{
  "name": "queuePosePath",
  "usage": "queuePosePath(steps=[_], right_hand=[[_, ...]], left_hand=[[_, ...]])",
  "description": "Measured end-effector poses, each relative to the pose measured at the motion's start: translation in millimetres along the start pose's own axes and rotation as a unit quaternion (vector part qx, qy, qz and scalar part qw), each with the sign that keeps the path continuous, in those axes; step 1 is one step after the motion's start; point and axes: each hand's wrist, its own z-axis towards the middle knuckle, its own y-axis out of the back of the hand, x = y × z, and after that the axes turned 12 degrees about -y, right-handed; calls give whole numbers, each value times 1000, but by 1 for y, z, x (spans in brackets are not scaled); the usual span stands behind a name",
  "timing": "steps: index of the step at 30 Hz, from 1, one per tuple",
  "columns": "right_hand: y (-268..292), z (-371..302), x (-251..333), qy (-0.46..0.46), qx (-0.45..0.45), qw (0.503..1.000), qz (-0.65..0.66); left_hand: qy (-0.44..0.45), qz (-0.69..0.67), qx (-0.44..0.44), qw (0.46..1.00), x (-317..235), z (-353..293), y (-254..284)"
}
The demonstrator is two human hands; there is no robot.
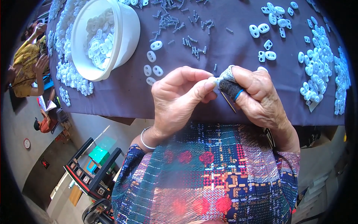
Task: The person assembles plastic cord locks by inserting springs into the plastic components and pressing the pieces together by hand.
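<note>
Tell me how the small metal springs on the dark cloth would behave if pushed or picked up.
The springs look slim and round, so a sideways push would probably roll them. Being small, open coils, they are likely light and easy to flick away. Where they lie bunched together, their coils may snag on one another.

A round clock, a green box and a black fan show at left.

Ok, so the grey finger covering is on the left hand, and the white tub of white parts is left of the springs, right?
Not quite: the grey finger covering is on the right hand, as the head view shows. The white tub of white parts is left of the springs.
</note>
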Motion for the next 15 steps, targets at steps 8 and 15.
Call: queuePosePath(steps=[8,15], right_hand=[[-4,5,-4,44,-10,997,69],[-5,7,-4,30,0,995,92]], left_hand=[[-18,12,4,1000,2,0,-1],[-26,-7,11,1000,5,4,0]])
